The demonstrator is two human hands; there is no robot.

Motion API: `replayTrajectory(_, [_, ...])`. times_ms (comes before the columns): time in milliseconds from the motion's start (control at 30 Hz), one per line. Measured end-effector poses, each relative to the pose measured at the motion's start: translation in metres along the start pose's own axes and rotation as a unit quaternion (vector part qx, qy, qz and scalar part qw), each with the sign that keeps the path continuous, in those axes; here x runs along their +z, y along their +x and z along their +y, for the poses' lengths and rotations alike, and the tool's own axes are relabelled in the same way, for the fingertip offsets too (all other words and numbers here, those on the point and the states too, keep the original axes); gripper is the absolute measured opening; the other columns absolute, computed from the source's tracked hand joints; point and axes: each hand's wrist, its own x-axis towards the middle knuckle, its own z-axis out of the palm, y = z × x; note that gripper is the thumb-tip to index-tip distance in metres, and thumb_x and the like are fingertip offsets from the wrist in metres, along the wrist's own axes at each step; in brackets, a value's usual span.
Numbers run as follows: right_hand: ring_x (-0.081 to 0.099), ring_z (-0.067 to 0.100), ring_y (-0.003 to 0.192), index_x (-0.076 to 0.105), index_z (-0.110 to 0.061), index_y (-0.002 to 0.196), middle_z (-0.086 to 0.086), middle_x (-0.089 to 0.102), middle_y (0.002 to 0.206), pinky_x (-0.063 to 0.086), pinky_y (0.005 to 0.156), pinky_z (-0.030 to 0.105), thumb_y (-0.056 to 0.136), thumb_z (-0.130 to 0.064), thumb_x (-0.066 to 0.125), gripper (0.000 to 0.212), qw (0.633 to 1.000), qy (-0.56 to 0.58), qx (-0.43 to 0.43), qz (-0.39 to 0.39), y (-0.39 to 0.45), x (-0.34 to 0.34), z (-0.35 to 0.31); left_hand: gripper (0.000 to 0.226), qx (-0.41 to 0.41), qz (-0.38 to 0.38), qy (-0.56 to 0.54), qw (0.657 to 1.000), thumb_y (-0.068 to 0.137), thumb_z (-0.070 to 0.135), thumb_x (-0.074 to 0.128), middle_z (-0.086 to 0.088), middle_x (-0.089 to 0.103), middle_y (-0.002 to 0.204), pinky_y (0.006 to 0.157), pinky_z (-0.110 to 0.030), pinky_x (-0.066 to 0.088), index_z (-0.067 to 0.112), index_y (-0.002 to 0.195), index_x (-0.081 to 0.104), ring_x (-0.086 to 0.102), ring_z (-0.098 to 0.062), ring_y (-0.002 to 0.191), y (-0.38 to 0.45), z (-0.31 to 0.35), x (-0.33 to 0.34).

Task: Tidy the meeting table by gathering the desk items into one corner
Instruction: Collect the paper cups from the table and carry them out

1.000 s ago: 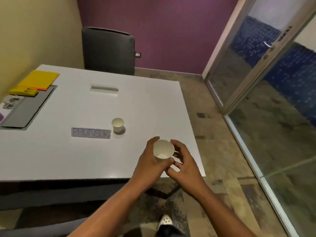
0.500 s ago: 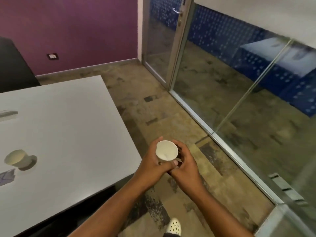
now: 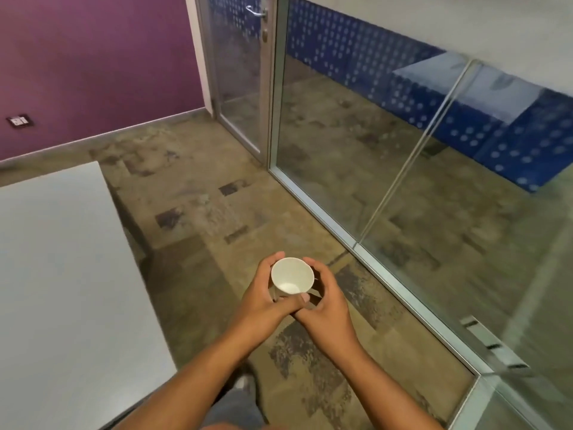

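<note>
Two hands cupped one small white paper cup (image 3: 291,277) over the floor (image 3: 217,212), right of the white tabletop (image 3: 62,259). The left hand (image 3: 263,301) curled round its near and left side; the right hand (image 3: 325,301) curled round its right side. Inside showed only white. A glass wall (image 3: 356,135) stood to the right, a purple wall (image 3: 93,57) on the far left.

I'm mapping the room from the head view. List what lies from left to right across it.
Wall socket → table → left hand → paper cup → right hand → glass wall.
</note>
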Motion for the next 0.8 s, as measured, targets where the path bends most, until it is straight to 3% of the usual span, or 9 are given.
replayTrajectory(133, [0.065,0.003,0.119,0.056,-0.043,0.134,-0.021,0.067,0.127,0.055,0.090,0.017,0.074,-0.022,0.086,0.070,1.000,0.009,0.013,-0.001,0.064,-0.002,0.008,0.078,-0.007,0.015,-0.019,1.000,0.067,0.044,0.090,0.039,0.063,0.121,0.083,0.003,0.042,0.055,0.134,0.052,0.058,0.018,0.114,0.068,-0.005,0.001])
replayTrajectory(300, [0.066,0.002,0.116,0.057,-0.035,0.134,-0.021,0.068,0.126,0.052,0.090,0.012,0.077,-0.010,0.088,0.069,1.000,-0.008,0.005,-0.003,0.177,0.009,0.009,0.076,-0.001,0.031,-0.047,0.998,0.064,0.043,0.090,0.035,0.066,0.122,0.084,-0.001,0.046,0.060,0.128,0.054,0.062,0.013,0.114,0.181,-0.003,-0.010])
replayTrajectory(567, [0.067,0.007,0.115,0.058,-0.032,0.131,-0.017,0.068,0.125,0.053,0.090,0.015,0.075,-0.005,0.091,0.070,0.999,-0.007,-0.030,-0.026,0.373,0.058,-0.038,0.078,0.030,0.043,-0.076,0.996,0.068,0.033,0.088,0.033,0.067,0.116,0.087,-0.005,0.047,0.039,0.138,0.053,0.063,0.012,0.112,0.353,0.058,-0.085])
replayTrajectory(800, [0.067,0.005,0.112,0.060,-0.027,0.128,-0.019,0.069,0.122,0.052,0.089,0.014,0.073,-0.002,0.092,0.068,0.995,0.006,-0.061,-0.084,0.501,0.118,-0.056,0.078,0.035,0.123,-0.064,0.990,0.064,0.044,0.088,0.025,0.070,0.121,0.095,-0.018,0.054,0.049,0.135,0.054,0.067,0.000,0.115,0.455,0.073,-0.153])
